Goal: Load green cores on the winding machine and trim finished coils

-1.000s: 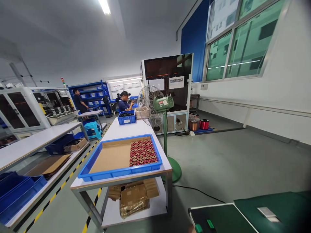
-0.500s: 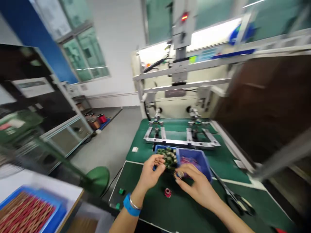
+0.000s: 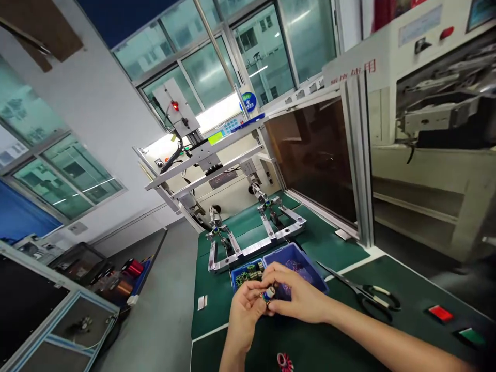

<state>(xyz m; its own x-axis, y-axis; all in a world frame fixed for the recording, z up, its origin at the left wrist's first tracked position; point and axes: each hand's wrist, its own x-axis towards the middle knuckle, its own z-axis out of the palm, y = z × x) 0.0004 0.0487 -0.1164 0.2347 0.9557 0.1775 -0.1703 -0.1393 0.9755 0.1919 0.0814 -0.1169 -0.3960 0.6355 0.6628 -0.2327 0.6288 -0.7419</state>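
Observation:
A small motor stator (image 3: 268, 295), with a silvery cylindrical part and a blue band, sits between my two hands. My left hand (image 3: 246, 310) pinches it from the left. My right hand (image 3: 296, 297) closes on it from the right, thumb below and fingers above, covering part of it. Just behind the hands is a blue bin (image 3: 233, 281) of green-ended stators. Beside that stands a purple-blue bin (image 3: 321, 281) with thin pinkish pieces inside, partly hidden by my right hand. A red-and-white stator (image 3: 284, 362) lies on the green mat below my hands.
A metal fixture (image 3: 258, 247) with two clamping stations stands behind the bins. Black-handled scissors (image 3: 372, 298) lie to the right on the mat, near a red button (image 3: 440, 313) and a green button (image 3: 471, 336). A dark tinted panel (image 3: 315, 160) borders the right side.
My hands have come together, and the left now grips the stator that the right held. The camera has turned right and tilted, bringing the red and green buttons into view.

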